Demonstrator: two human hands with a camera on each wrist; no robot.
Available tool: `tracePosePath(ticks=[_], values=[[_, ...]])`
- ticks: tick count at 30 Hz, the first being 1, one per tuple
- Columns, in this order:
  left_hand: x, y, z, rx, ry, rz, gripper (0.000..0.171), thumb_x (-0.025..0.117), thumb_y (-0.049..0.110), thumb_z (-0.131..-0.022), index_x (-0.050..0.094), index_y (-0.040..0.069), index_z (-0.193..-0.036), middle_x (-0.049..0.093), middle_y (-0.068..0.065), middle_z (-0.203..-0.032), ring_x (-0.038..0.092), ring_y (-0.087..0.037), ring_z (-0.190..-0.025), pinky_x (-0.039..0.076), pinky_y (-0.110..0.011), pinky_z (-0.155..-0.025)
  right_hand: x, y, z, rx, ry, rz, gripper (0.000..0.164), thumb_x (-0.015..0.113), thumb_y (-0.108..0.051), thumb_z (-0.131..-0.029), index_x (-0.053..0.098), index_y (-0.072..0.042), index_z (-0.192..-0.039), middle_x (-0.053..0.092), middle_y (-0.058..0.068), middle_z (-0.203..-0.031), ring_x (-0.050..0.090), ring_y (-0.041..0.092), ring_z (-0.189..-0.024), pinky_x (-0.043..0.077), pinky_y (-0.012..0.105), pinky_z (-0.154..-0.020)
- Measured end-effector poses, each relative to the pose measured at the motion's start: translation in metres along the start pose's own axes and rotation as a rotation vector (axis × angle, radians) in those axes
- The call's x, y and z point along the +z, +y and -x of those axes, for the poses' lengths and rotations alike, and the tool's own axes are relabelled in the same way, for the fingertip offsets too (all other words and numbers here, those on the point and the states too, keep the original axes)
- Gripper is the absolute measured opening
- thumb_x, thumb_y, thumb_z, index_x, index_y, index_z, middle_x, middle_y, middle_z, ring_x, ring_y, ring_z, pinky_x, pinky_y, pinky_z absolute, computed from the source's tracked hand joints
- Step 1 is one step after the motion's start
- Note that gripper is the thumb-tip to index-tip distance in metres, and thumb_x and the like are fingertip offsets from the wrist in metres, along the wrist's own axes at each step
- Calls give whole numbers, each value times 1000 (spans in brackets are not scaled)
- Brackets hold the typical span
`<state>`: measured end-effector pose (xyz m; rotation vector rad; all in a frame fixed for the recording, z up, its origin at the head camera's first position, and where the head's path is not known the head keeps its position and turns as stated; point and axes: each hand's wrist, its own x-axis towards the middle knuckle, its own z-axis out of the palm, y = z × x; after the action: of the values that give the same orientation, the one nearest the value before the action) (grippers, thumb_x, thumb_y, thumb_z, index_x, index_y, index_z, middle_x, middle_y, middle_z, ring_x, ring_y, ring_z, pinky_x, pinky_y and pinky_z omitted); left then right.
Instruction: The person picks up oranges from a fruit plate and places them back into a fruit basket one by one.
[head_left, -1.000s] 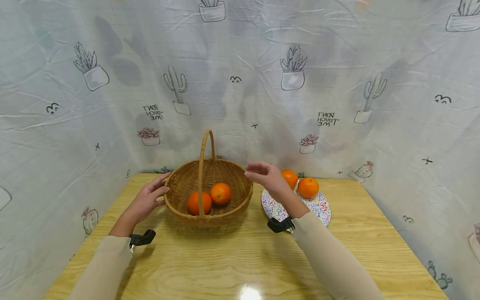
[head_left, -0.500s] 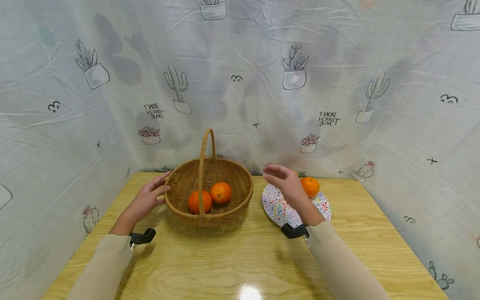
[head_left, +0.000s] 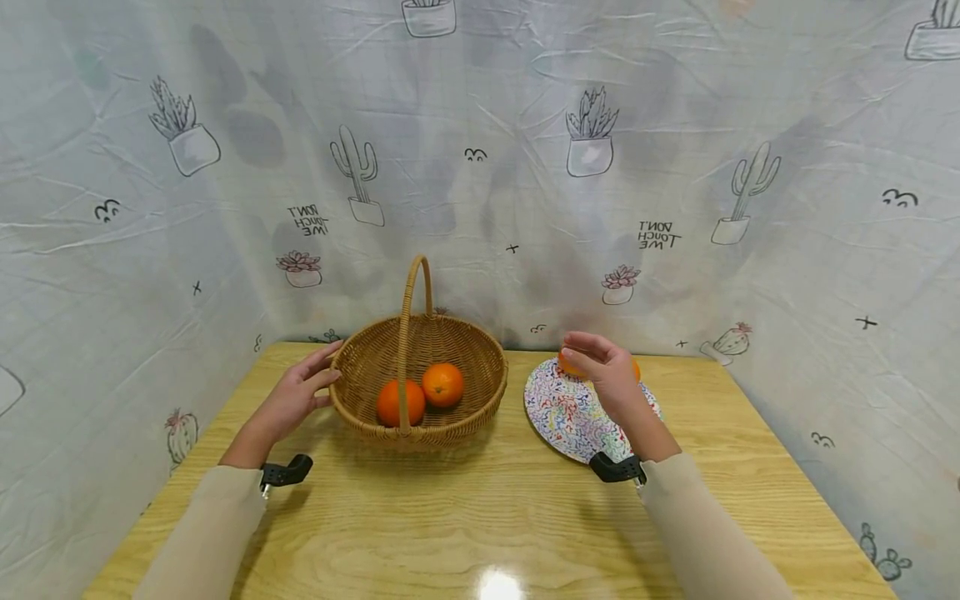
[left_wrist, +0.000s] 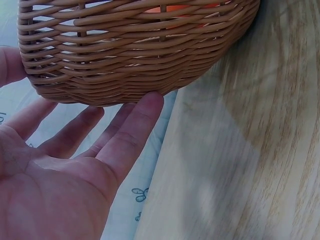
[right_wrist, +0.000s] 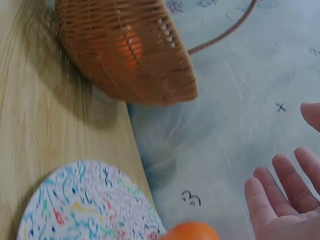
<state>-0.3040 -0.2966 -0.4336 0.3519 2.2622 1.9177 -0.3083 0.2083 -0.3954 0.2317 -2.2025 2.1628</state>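
In the head view, my left hand [head_left: 292, 396] is at the left side of a wicker basket [head_left: 480, 408] with a tall handle. In the left wrist view, its fairly straight fingers touch the outer wall and the thumb lies at the rim. Two oranges lie in the basket, one [head_left: 443, 385] behind the other [head_left: 393, 404]. My right hand [head_left: 615, 383] hovers with spread fingers over a speckled round plate [head_left: 555, 408]. The nearest thing to it is an orange [head_left: 572, 365], partly hidden behind the fingers. Another orange [head_left: 637, 369] shows only an edge beside that hand.
The wooden table [head_left: 450, 525] carries the basket left of the middle and the plate on the right. A curtain [head_left: 480, 200] printed with potted cacti hangs behind and beside it. A black wrist mount [head_left: 618, 467] sits over the plate's front edge.
My right hand has moved right, from beside the basket's right rim to the oranges on the plate, partly covering them. The left hand and basket have stayed put.
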Motion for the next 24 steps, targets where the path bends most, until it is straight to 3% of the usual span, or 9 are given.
tracePosePath(ticks=[6, 12, 17, 21, 24], values=[[-1, -3, 1, 9, -2, -8, 68, 48, 31, -110, 13, 18, -167, 19, -26, -167, 28, -50, -149, 58, -28, -94, -18, 8, 3, -5, 127, 113, 53, 75, -27, -96, 59, -1, -138, 68, -2, -127, 64, 1, -109, 54, 11, -88], [0, -4, 0, 12, 4, -13, 65, 47, 29, -111, 15, 20, -167, 20, -26, -167, 29, -49, -148, 58, -27, -93, -38, 19, 4, -11, 234, 227, 53, 73, -31, -97, 59, -3, -140, 64, 13, -137, 62, -4, -106, 51, 6, -90], [0, -4, 0, 14, 6, -16, 64, 46, 27, -111, 15, 19, -167, 19, -26, -167, 29, -49, -148, 58, -27, -93, -52, 31, 1, -40, 336, 276, 48, 75, -31, -95, 65, -5, -135, 67, 12, -134, 63, -5, -105, 50, 6, -91], [0, -3, 1, 14, 2, -11, 64, 46, 27, -111, 15, 19, -167, 18, -26, -167, 29, -50, -149, 58, -28, -93, -64, 41, -1, -65, 400, 325, 45, 75, -31, -95, 67, -6, -132, 68, 12, -134, 65, 7, -113, 51, 10, -96], [0, -2, 2, 14, -3, -9, 65, 47, 27, -111, 15, 18, -167, 18, -26, -167, 28, -50, -149, 58, -29, -95, -71, 46, -3, -78, 403, 379, 43, 74, -29, -97, 67, -4, -131, 66, 16, -136, 63, 23, -124, 50, 23, -107]])
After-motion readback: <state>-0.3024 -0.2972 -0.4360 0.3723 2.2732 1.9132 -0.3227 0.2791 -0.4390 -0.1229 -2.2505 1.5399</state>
